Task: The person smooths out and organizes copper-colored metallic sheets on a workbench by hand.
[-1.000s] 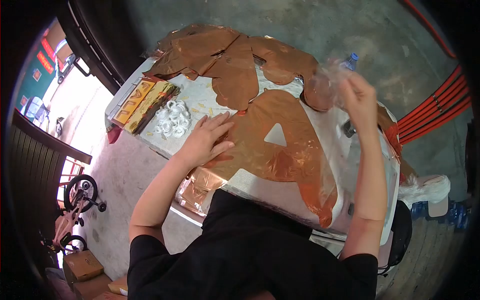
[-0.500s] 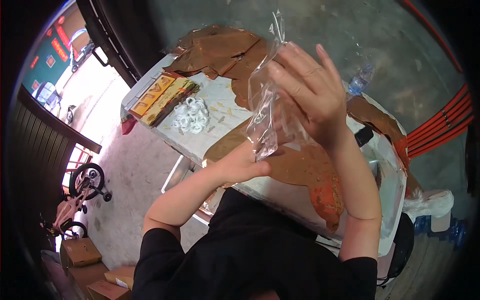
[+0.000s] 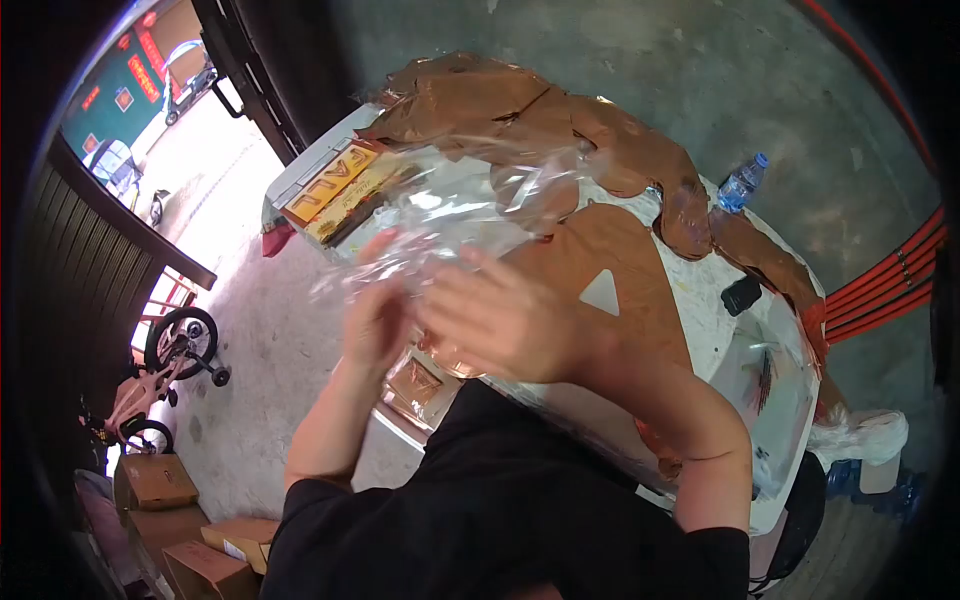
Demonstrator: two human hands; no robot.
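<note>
A clear plastic bag (image 3: pixel 450 205) billows over the table in front of me, smeared by motion. My left hand (image 3: pixel 378 322) is closed at its near left edge. Just to the right, my right hand (image 3: pixel 495 318) lies against the near side of the bag with its fingers pointing left. Those fingers are too blurred to show whether they grip. Partly under the bag is a box printed FALL (image 3: pixel 345 190). The bag hides most of the white rings beside that box. A large brown sheet with a triangular hole (image 3: pixel 630 250) lies right of my hands.
More crumpled brown sheeting (image 3: pixel 480 95) runs along the far edge of the white table (image 3: pixel 700 310). A water bottle (image 3: pixel 742 183) and a small black object (image 3: pixel 741 296) are at the right. A small bicycle (image 3: pixel 170 370) and cardboard boxes (image 3: pixel 160 482) stand on the floor at left.
Both hands have moved left and the right hand has come down. The bag, upright and narrow before, is now spread out over the white rings.
</note>
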